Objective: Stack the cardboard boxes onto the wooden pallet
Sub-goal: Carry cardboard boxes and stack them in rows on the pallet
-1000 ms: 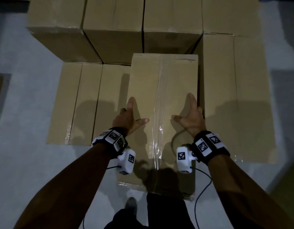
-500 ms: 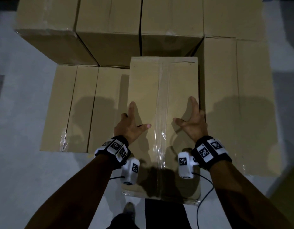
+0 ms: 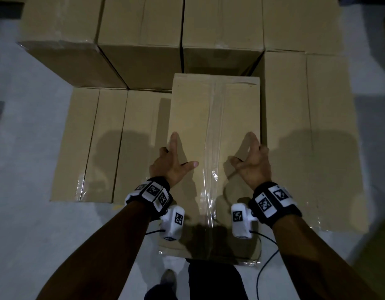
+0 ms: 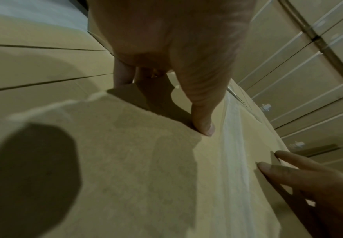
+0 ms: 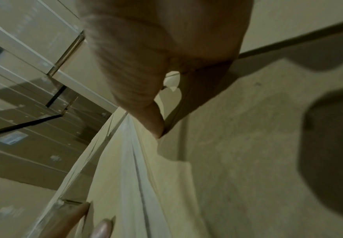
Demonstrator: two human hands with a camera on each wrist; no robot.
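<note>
- Left hand (image 3: 172,163) and right hand (image 3: 252,163) gripped the taped box (image 3: 215,126) at frame centre, fingers over its edges.
- Stacked boxes (image 3: 141,40) stood directly behind it, across the upper frame.

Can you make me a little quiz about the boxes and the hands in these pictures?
1. True or false: the box under the hands has clear tape running down the middle of its top.
2. Where is the left hand on that box?
A. at its left edge
B. flat on the tape
C. on its far end
3. Fill in: the right hand is at the box's ____ edge.

Key
1. True.
2. A: the thumb lies on top and the other fingers go over the left side.
3. Right: the thumb rests on top, near the tape.
</note>
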